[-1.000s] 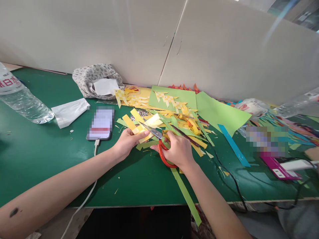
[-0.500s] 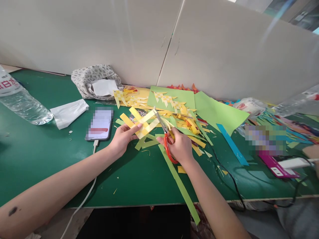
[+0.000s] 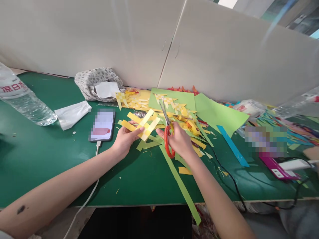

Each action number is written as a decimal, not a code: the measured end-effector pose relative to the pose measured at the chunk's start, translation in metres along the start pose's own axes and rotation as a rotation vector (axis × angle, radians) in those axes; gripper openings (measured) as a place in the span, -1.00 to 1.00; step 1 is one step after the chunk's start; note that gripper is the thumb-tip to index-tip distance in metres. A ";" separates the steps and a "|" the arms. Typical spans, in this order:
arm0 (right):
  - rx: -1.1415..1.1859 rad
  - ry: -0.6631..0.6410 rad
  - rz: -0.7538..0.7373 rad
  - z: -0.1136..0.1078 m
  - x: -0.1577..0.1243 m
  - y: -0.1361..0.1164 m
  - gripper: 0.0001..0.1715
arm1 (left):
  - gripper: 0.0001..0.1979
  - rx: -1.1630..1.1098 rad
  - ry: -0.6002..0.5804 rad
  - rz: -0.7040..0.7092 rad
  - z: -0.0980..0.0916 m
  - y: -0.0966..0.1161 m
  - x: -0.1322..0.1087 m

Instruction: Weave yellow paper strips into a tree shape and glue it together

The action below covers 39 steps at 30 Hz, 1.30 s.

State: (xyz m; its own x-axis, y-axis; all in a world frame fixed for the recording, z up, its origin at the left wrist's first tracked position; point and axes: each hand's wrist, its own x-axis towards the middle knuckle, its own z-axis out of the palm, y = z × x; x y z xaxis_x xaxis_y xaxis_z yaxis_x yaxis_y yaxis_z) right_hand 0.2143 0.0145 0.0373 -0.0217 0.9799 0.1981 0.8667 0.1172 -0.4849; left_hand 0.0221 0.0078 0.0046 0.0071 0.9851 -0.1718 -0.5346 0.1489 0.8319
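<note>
The left hand (image 3: 127,138) pinches the woven paper (image 3: 147,128); right of it, the right hand (image 3: 178,140) grips the scissors (image 3: 167,128). Best hold the woven paper flat, aligning the blades (image 3: 165,114) before closing them.

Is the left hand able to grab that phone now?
Probably, if the left hand first lets go of the woven yellow paper. The phone lies close by, nothing seems to cover it, and the white cable at its near end leaves its sides free.
</note>
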 end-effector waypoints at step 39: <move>-0.326 0.219 -0.067 -0.007 0.012 0.041 -0.33 | -0.80 -0.105 -0.024 -0.064 -0.004 0.000 0.008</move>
State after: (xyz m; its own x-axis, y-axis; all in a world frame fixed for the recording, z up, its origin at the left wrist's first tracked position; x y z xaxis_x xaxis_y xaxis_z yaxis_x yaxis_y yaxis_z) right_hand 0.2532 0.0298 0.0257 -0.0073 0.9104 0.4137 0.9804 0.0880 -0.1763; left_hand 0.0193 0.0151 0.0013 0.0638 0.9759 -0.2088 -0.6176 0.2030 0.7598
